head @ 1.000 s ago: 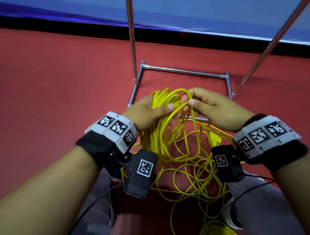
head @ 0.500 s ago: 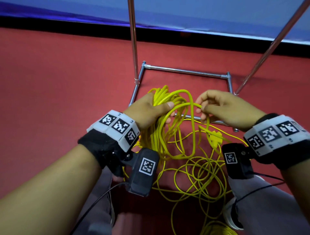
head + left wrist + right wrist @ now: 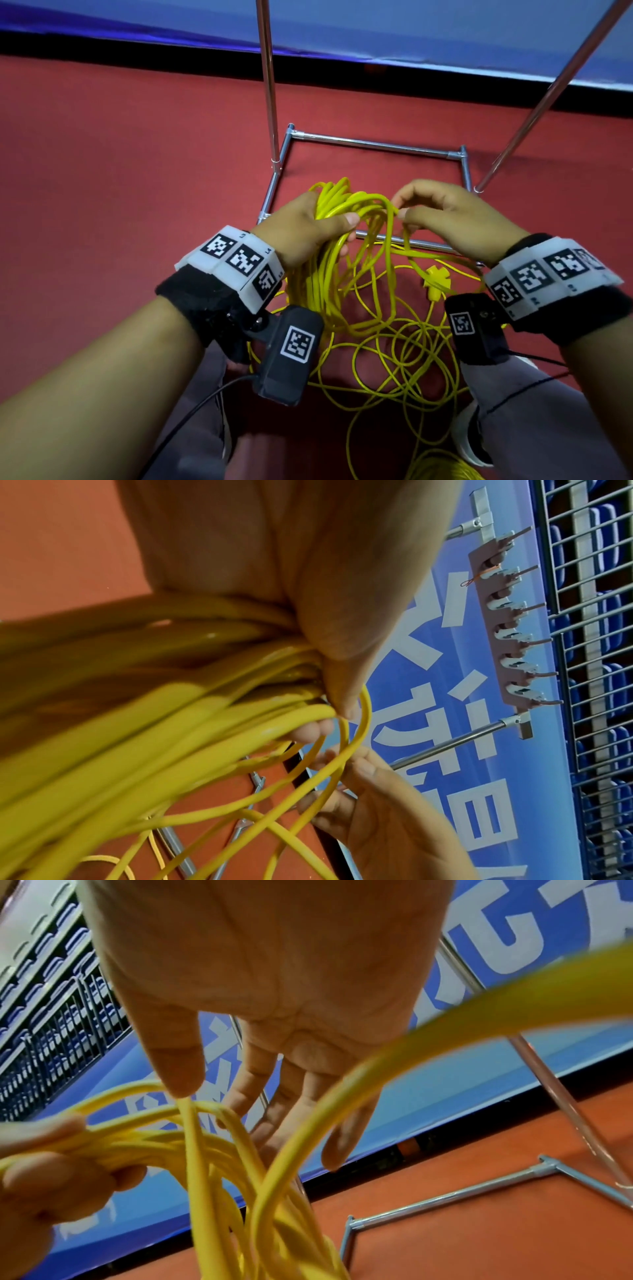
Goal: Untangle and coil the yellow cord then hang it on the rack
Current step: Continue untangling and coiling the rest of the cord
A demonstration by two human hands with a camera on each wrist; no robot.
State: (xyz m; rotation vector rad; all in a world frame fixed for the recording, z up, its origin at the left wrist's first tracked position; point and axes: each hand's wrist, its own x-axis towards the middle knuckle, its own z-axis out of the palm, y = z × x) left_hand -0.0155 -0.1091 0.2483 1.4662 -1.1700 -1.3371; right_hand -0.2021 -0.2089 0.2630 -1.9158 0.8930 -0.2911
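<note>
Plainly the left hand grips coiled yellow cord, while the right hand seems to pinch one blurred strand.

left hand clenched on yellow cord, right hand pinching one strand

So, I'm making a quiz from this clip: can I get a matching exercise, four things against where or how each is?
1 left hand
2 right hand
3 yellow plug
4 rack base

A metal, on the red floor
B pinches one strand
C seen just below the right hand
D grips loops of yellow cord

Pairs: 1-D, 2-B, 3-C, 4-A
</note>
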